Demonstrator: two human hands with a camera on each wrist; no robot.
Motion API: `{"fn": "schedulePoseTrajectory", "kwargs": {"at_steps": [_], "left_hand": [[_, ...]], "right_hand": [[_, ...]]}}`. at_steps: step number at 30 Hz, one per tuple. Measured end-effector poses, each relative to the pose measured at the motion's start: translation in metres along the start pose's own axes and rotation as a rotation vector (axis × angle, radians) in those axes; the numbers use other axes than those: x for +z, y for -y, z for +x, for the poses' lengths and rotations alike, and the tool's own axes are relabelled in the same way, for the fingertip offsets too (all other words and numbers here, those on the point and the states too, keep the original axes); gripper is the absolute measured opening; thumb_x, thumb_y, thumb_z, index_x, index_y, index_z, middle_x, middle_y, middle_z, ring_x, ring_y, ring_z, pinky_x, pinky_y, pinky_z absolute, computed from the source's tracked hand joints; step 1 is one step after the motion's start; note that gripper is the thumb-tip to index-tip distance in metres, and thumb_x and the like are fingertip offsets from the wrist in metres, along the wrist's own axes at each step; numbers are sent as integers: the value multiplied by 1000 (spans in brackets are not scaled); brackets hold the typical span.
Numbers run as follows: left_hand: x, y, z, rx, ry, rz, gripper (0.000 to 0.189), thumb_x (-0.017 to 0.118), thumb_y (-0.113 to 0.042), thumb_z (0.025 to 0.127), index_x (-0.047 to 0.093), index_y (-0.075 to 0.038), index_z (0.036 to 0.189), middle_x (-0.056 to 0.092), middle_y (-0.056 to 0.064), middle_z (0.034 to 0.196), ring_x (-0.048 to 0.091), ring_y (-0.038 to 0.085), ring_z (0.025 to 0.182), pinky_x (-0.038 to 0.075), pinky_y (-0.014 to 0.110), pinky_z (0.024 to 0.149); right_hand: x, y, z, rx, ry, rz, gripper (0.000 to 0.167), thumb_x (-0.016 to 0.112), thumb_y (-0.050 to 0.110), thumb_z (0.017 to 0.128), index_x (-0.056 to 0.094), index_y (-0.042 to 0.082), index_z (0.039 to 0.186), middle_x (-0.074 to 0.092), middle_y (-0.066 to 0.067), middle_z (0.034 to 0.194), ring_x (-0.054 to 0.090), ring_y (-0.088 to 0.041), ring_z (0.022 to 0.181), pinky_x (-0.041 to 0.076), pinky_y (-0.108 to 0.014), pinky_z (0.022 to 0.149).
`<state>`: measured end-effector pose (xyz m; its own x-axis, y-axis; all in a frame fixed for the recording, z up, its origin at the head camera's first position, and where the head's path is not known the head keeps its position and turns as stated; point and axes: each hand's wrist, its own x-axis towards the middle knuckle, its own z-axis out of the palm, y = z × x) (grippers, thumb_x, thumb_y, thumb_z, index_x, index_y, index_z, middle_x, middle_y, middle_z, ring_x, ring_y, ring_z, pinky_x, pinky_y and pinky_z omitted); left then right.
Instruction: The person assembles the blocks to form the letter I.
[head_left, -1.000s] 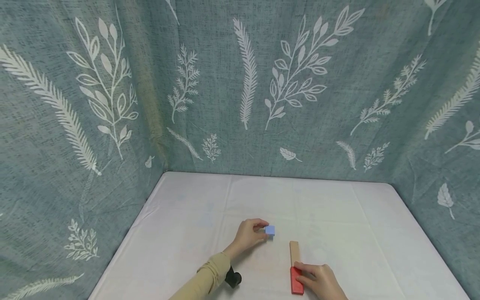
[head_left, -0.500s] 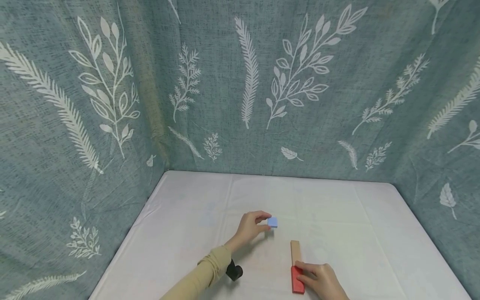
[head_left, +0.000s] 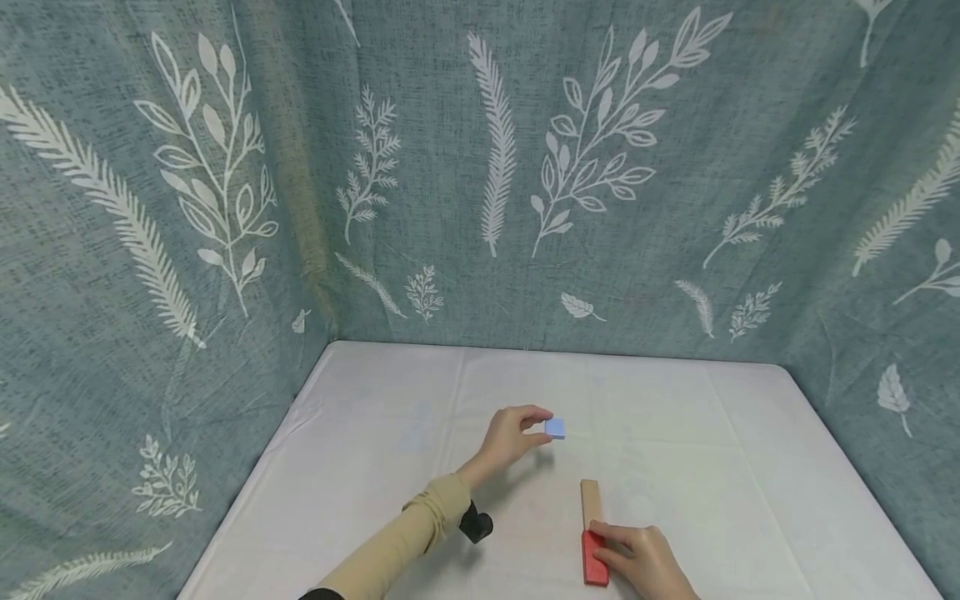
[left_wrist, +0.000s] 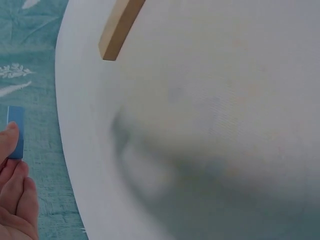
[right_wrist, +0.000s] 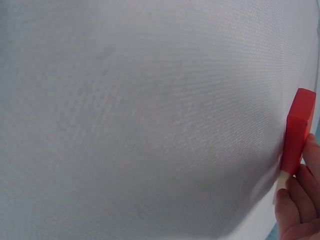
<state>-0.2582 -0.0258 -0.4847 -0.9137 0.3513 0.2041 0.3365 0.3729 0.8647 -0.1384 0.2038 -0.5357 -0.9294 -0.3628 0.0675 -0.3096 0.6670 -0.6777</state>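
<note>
Between thumb and fingers, my left hand point(head_left: 510, 437) pinches a small blue block point(head_left: 555, 428) above the white table, its shadow falling below. The left wrist view shows the same blue block point(left_wrist: 16, 132) as a flat-sided bar at the left edge. My right hand point(head_left: 641, 554) holds a red block point(head_left: 595, 571) by its right side, low at the front of the table. A natural wooden block point(head_left: 591, 504) lies end to end with the red one, on its far side. In the right wrist view the fingers partly cover the red block point(right_wrist: 297, 132).
A white cloth covers the table point(head_left: 712, 467). Green curtains point(head_left: 480, 167) with white leaf prints stand behind it and at both sides. A black camera mount point(head_left: 476, 525) sticks out beneath the left sleeve point(head_left: 397, 542).
My left hand has carried the blue block farther from me and slightly to the right. The right hand, the red block and the wooden block stay in place.
</note>
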Motion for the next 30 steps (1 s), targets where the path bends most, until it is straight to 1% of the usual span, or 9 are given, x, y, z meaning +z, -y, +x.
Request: {"fn": "schedulePoseTrajectory", "kwargs": {"at_steps": [5,12,15,18,21,26,28,30], "left_hand": [[1,-6,4,16,4,37,28,72,-6,82,68,0,109,69,14,111,64,28,110,53,33,94],[7,-14,9,21,6,44,28,72,-6,82,69,-1,109,70,13,110,64,28,109,53,33,93],[11,-15,11,16,9,47,28,72,-7,82,69,-1,109,70,12,111,64,27,110,53,32,94],[16,-16,12,18,10,48,27,72,-6,82,69,-1,109,70,12,111,64,27,109,53,31,93],[21,-16,13,20,7,47,27,72,-6,82,69,-2,108,70,12,111,64,27,108,54,30,93],[27,-17,15,19,1,59,27,73,-7,81,70,-3,108,70,11,111,65,26,108,54,30,92],[29,-16,16,14,-3,68,27,72,-7,82,70,-3,108,70,11,111,65,26,108,54,30,92],[32,-15,16,12,-4,65,27,72,-7,82,69,-3,109,70,11,112,65,26,108,54,30,93]], "right_hand": [[0,0,0,-4,1,2,38,73,27,80,71,3,109,71,-10,108,67,-24,102,58,-33,79],[0,0,0,-5,6,12,39,74,26,79,71,1,109,71,-10,107,68,-24,101,59,-33,78],[1,-1,0,-10,3,5,38,74,26,80,71,1,108,72,-10,106,68,-21,101,59,-32,77],[1,-2,0,-14,0,-8,37,74,26,80,71,2,108,72,-9,105,67,-16,101,59,-30,77],[2,-3,0,-27,-6,-14,37,74,25,80,71,2,108,72,-9,105,66,-12,101,58,-25,77],[2,-3,0,-42,-12,-27,36,74,25,80,72,2,107,72,-8,104,65,-9,100,56,-18,77],[2,-2,0,-37,-8,-30,35,74,25,80,72,3,107,72,-8,104,65,-8,100,56,-20,77],[1,-1,0,-21,6,-24,36,73,25,80,71,3,108,72,-8,105,64,-8,101,58,-24,77]]}}
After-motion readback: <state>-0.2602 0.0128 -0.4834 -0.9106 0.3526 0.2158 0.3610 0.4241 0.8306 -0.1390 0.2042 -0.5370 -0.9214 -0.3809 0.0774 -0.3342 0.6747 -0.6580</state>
